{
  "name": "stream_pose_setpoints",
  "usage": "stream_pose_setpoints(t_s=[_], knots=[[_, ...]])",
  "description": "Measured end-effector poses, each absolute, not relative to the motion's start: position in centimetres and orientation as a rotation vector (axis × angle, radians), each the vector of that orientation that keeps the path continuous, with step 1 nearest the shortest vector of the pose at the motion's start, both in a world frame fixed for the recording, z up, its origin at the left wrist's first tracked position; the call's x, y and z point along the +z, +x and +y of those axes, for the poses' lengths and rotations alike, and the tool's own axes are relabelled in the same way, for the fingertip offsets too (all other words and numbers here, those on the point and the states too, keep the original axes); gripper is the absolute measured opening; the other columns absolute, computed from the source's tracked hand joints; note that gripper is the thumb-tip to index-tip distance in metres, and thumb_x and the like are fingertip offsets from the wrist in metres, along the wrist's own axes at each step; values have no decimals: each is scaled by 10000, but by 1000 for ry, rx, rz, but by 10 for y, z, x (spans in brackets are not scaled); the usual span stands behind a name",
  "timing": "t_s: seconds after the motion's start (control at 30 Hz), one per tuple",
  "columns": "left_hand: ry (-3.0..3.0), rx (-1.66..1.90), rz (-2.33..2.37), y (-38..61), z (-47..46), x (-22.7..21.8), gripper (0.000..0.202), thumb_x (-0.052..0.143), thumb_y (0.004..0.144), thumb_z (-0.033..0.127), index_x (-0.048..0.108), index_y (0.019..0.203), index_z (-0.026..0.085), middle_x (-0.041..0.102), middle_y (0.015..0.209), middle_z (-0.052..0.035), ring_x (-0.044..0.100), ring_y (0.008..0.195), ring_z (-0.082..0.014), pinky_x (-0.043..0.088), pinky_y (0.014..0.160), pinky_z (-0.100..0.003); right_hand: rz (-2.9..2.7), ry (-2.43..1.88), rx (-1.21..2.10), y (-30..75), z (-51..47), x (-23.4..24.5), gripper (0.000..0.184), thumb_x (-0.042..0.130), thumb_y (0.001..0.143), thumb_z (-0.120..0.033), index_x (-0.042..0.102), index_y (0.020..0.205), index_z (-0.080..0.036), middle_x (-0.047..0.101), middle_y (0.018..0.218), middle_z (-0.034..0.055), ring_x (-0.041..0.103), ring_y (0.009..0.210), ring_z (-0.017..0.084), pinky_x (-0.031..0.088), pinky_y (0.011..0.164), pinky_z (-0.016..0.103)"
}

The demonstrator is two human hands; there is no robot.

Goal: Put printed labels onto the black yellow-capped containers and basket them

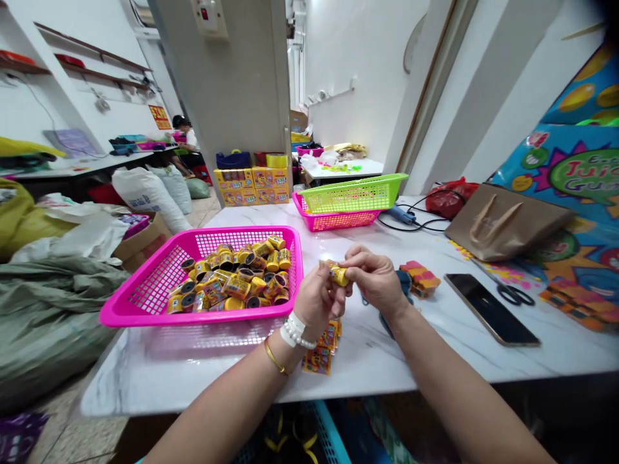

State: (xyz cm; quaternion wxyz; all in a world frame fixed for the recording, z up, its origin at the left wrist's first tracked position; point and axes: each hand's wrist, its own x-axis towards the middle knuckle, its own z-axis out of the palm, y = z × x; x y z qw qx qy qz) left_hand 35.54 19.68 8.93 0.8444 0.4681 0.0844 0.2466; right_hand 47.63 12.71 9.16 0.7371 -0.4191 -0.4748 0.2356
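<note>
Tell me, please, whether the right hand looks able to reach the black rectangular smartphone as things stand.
Probably yes: the smartphone lies uncovered on the white marbled tabletop, though the right hand is occupied pinching a small yellow cylinder.

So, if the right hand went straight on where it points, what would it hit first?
The right hand touches the small yellow container, so that comes first, then probably the left hand holding it; exact depth is unclear.

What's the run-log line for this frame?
left hand: holds small yellow container | right hand: pinches same container | pink basket: similar containers inside | printed pieces: on table
</note>
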Motion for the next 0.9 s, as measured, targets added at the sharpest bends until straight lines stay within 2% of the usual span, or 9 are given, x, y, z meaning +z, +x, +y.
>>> stream_pose_setpoints(t_s=[0.17,0.33,0.53,0.67,0.77,0.83,0.9], knots=[[959,523,215,354,195,93,574,671,735,716,566,730,151,556,472,42,353,244,-36,211,264,-173,-1099,-906,526,476,127,92,152,859,709,-292,803,836,-229,568,849,-10,609,549,70,561,422,205],[931,478,246,350,194,94,622,657,725,742,582,658,129,565,480,25,388,250,-35,216,258,-170,-1089,-875,460,473,127,93,100,831,745,-260,786,827,-225,575,774,-31,604,494,69,542,411,211],[924,488,289,358,195,96,618,696,706,715,548,572,130,570,468,16,405,254,-37,232,254,-166,-1004,-883,479,464,129,95,164,854,708,-297,729,749,-201,612,592,-54,546,389,71,431,343,190],[867,442,405,352,182,112,561,686,750,671,531,606,151,518,432,55,364,257,-23,210,260,-154,-926,-854,534,467,131,94,277,875,670,-380,701,766,-187,636,583,-49,536,374,75,413,338,192],[1017,493,414,329,181,136,518,679,763,660,525,646,180,490,432,74,340,263,-30,211,270,-172,-910,-769,586,474,130,93,358,811,723,-513,703,792,-179,580,529,-58,517,373,80,396,345,202],[1252,758,435,310,197,151,383,747,762,555,585,760,207,442,432,102,328,289,-39,208,292,-179,-972,-817,577,477,128,92,367,791,749,-513,688,694,-164,538,475,-57,476,365,67,344,340,192],[1557,1067,500,291,222,160,303,796,748,442,630,880,226,501,517,90,371,351,-48,256,338,-195,-1088,-927,587,476,128,92,367,817,731,-463,666,604,-154,529,445,-53,444,364,54,306,345,185]])
